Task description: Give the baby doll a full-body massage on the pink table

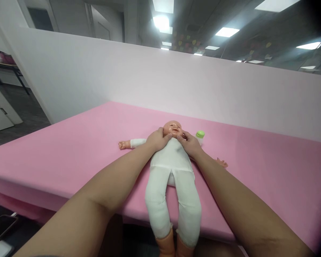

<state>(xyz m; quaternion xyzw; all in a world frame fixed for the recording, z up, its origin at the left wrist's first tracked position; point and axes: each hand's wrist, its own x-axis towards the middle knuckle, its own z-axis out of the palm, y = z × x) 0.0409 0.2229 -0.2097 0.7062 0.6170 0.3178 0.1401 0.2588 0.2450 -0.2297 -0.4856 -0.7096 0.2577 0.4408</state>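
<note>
A baby doll point(172, 153) with a white cloth body lies on its back on the pink-covered table point(91, 142), head away from me and lower legs past the front edge. My left hand point(158, 139) is wrapped round one side of its head and neck, the thumb under the chin. On the other side my right hand point(190, 143) grips in the same way, its thumb also near the chin. The fingers behind the neck are hidden. Beside my right hand stands a small container with a green cap point(200, 134), its lower part partly covered by the hand.
A white partition point(176, 85) rises along the table's far side. At the left are a dark-legged table point(9, 66) with a pink item on it and a white door point(0, 110). Dark objects and a white item point(1, 248) lie low at the front left.
</note>
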